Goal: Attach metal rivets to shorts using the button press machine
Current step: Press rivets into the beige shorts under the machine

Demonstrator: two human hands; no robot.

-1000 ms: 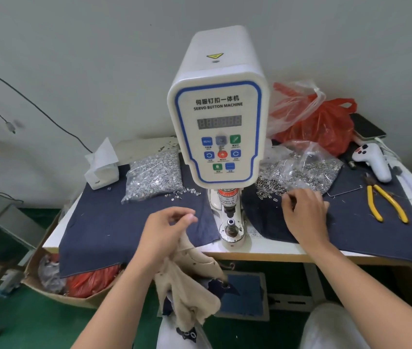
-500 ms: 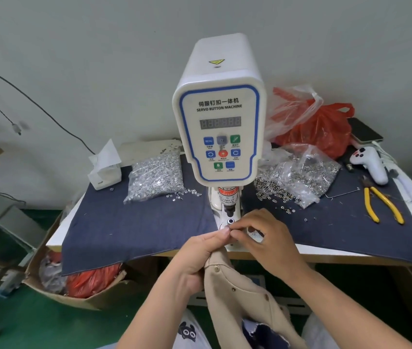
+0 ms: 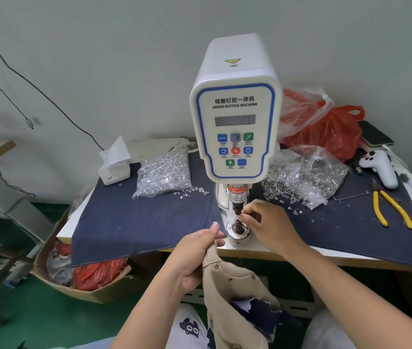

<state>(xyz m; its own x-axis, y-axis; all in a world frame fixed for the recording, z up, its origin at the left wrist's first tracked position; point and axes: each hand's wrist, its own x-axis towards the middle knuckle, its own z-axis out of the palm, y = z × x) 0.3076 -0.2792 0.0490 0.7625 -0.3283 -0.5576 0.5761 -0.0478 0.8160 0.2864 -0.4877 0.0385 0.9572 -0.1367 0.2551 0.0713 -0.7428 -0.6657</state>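
Observation:
The white and blue button press machine (image 3: 235, 117) stands at the table's front middle. Its round lower die (image 3: 236, 229) sits under the plunger. My right hand (image 3: 265, 225) has its fingertips pinched at the die post, seemingly on a small rivet part too tiny to make out. My left hand (image 3: 195, 253) grips the top edge of the beige shorts (image 3: 235, 293), which hang below the table edge and show several small rivets. A clear bag of silver rivets (image 3: 164, 173) lies left of the machine. A second bag of ring parts (image 3: 308, 177) lies on the right.
A dark blue cloth (image 3: 137, 222) covers the table. Yellow-handled pliers (image 3: 391, 210) and a white handheld controller (image 3: 381, 167) lie at the right. A red plastic bag (image 3: 331, 132) sits behind. A white tissue box (image 3: 114, 165) stands at the back left. A cardboard box (image 3: 81, 278) sits on the floor.
My right hand left the ring pile, met my left hand at the shorts, then moved up to the die post. My left hand raised the shorts toward the machine.

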